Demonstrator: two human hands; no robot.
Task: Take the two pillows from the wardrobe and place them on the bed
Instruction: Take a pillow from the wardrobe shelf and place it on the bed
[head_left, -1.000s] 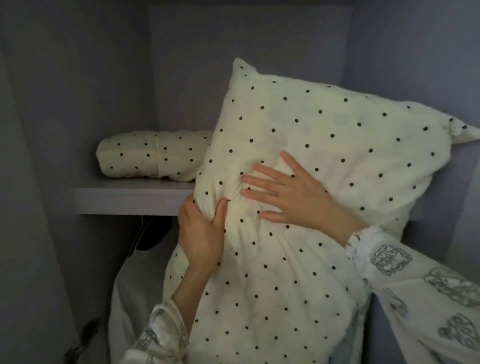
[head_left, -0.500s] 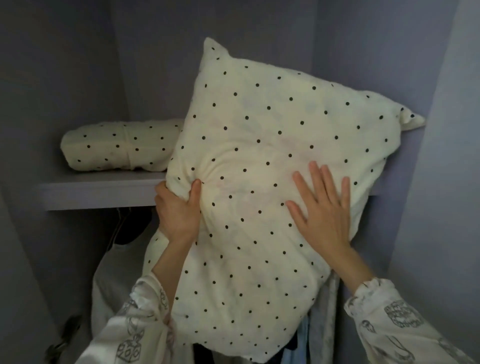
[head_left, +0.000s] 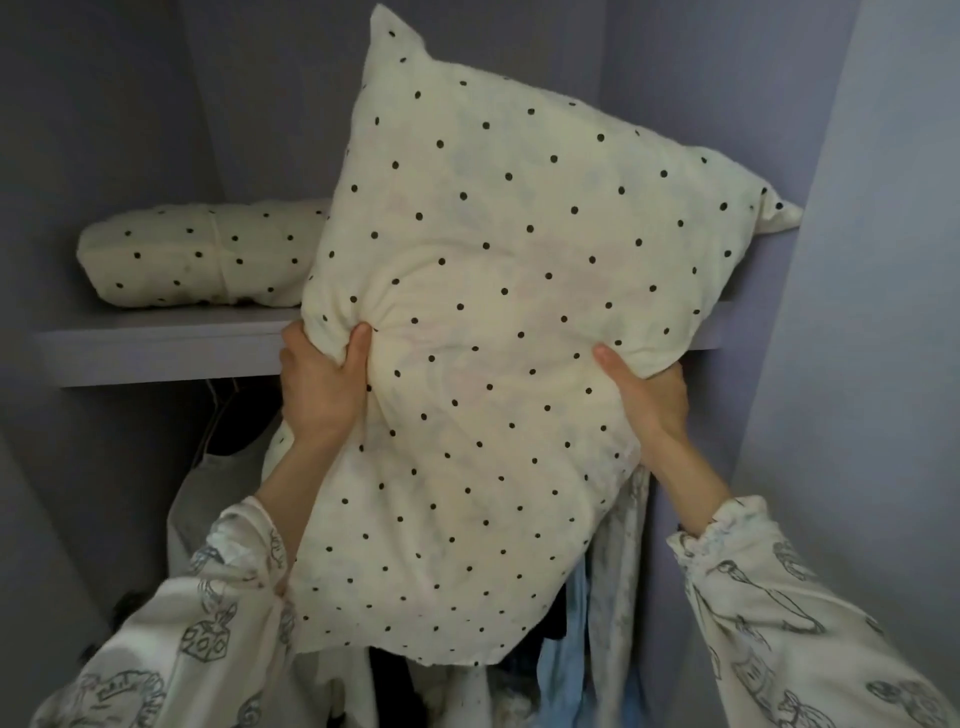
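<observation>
Both hands (left hand (head_left: 322, 389), right hand (head_left: 647, 395)) clamped on dotted pillow (head_left: 498, 312).

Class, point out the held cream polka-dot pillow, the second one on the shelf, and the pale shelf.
Held cream polka-dot pillow (head_left: 498, 312): head view, front face.
Second pillow (head_left: 202, 260): head view, top.
Pale shelf (head_left: 166, 358): head view, front edge.

Held pillow (head_left: 498, 312): covers the right end of the second pillow (head_left: 197, 257), the middle of the shelf (head_left: 156, 348), and the fingers of both hands (thumbs show). Hanging clothes (head_left: 615, 545) below it: mostly hidden, dim, cut by the bottom edge.
</observation>
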